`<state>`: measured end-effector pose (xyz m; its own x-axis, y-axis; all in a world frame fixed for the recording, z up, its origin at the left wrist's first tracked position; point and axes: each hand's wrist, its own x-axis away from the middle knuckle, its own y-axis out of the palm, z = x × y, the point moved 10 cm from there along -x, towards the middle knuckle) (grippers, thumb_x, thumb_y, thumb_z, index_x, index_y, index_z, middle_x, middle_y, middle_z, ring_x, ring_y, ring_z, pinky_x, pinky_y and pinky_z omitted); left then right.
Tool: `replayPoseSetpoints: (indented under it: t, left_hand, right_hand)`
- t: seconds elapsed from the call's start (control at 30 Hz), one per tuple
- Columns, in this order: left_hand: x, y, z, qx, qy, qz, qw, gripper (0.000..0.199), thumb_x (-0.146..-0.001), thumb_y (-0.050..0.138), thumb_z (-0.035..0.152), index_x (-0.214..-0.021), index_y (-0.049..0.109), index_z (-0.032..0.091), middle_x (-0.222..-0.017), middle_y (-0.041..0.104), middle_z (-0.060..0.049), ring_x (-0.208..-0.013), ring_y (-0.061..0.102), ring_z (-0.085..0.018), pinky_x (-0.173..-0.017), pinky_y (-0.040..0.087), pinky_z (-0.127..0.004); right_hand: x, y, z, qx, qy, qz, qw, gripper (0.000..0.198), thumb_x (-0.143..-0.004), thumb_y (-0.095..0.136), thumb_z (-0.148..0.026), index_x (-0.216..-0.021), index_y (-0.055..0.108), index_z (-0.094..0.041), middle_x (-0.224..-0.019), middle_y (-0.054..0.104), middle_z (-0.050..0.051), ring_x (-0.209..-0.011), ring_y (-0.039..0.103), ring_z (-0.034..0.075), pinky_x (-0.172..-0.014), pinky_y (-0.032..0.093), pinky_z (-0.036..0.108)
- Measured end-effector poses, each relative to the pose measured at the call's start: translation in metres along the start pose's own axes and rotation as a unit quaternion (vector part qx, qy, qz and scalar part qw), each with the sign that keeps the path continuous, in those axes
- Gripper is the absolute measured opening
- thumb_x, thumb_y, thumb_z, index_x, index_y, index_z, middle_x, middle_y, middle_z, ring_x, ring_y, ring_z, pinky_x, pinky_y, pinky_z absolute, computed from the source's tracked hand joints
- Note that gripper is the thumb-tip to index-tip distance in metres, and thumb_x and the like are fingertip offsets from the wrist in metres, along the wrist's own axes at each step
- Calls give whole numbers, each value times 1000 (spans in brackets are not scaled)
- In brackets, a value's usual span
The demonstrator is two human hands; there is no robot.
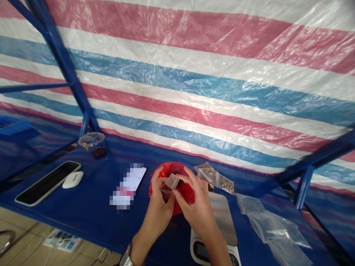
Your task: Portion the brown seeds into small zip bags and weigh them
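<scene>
Between my two hands is a small clear zip bag (171, 182), pinched by the fingers of my left hand (161, 199) on one side and my right hand (192, 195) on the other. Just behind and under it stands an open red plastic bag (186, 195) with dark contents, too covered to name. A kitchen scale (222, 214) with a steel plate lies beside my right forearm, which partly covers it. Behind the scale are several filled zip bags (226, 183) holding small brownish pieces.
Flat clear zip bags (273, 229) lie spread at the right. To the left are a lit phone (130, 186), a white earbud case (73, 179), a dark phone (48, 183) and a plastic cup (93, 144) with dark liquid. Blue frame posts (63, 66) and striped sheeting (177, 74) bound the table.
</scene>
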<state>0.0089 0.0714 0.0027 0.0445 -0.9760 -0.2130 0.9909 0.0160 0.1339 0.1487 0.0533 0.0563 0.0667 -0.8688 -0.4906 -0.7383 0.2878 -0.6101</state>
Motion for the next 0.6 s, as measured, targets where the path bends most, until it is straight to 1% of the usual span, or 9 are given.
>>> replayPoseSetpoints:
  t: [0.17, 0.23, 0.27, 0.33, 0.4, 0.43, 0.5, 0.53, 0.6]
  left_hand:
    - [-1, -1, 2, 4, -4, 13, 1000, 77, -89, 70, 25, -155, 30, 29, -111, 69, -8, -97, 74, -24, -85, 62, -39]
    - [-2, -4, 3, -4, -6, 23, 1000, 75, -90, 71, 27, -154, 32, 28, -110, 68, -7, -94, 74, -23, -84, 61, -38]
    - [-2, -7, 5, -7, -6, 37, 999, 73, -90, 71, 28, -153, 33, 28, -109, 68, -6, -94, 73, -22, -84, 61, -37]
    - [-1, -21, 13, -6, 5, 92, 996, 68, -90, 73, 32, -148, 38, 29, -108, 67, -4, -91, 72, -19, -82, 60, -34]
    - [3, -40, 25, 10, 32, 171, 985, 65, -88, 76, 34, -143, 41, 30, -106, 66, -2, -88, 69, -17, -80, 59, -31]
    - [6, -50, 30, 21, 47, 210, 976, 64, -87, 77, 35, -140, 42, 30, -105, 66, -2, -87, 68, -16, -79, 59, -30]
    - [10, -64, 34, 32, 60, 267, 961, 64, -83, 81, 35, -136, 45, 30, -105, 66, -1, -84, 66, -15, -75, 59, -29]
    - [12, -68, 32, 30, 53, 282, 957, 62, -83, 81, 36, -134, 46, 30, -104, 66, -1, -83, 66, -15, -74, 59, -28]
    - [11, -70, 23, 17, 21, 285, 958, 59, -82, 81, 37, -131, 49, 28, -101, 66, 0, -81, 65, -15, -71, 59, -28]
  right_hand:
    - [-1, 1, -13, 26, -55, -6, 998, 59, -103, 63, -36, -158, 40, -34, -134, 75, 2, -121, 66, 26, -107, 43, 46]
    - [-2, 0, -12, 29, -51, 11, 998, 57, -103, 63, -38, -155, 43, -33, -133, 75, 3, -120, 67, 26, -105, 42, 45]
    - [-3, -2, -9, 32, -37, 32, 998, 56, -102, 63, -39, -154, 44, -31, -132, 76, 4, -119, 67, 27, -104, 41, 46]
    - [-4, -8, 0, 48, 9, 90, 995, 56, -102, 63, -40, -153, 45, -27, -131, 76, 7, -113, 69, 29, -101, 40, 47]
    - [-4, -5, 7, 82, 45, 115, 989, 50, -102, 61, -37, -149, 51, -24, -129, 76, 9, -108, 68, 30, -98, 39, 47]
    - [-5, 1, 8, 106, 53, 105, 987, 43, -102, 60, -34, -144, 55, -24, -127, 76, 9, -107, 68, 30, -97, 38, 47]
    - [-6, 19, 8, 153, 50, 59, 985, 30, -102, 59, -27, -131, 65, -24, -121, 78, 9, -108, 66, 32, -96, 36, 47]
    - [-7, 28, 8, 173, 49, 38, 983, 26, -101, 59, -23, -125, 68, -24, -118, 79, 8, -109, 65, 32, -95, 36, 47]
    - [-6, 38, 10, 197, 52, 18, 979, 23, -100, 59, -19, -119, 71, -24, -114, 79, 8, -108, 63, 32, -94, 35, 46]
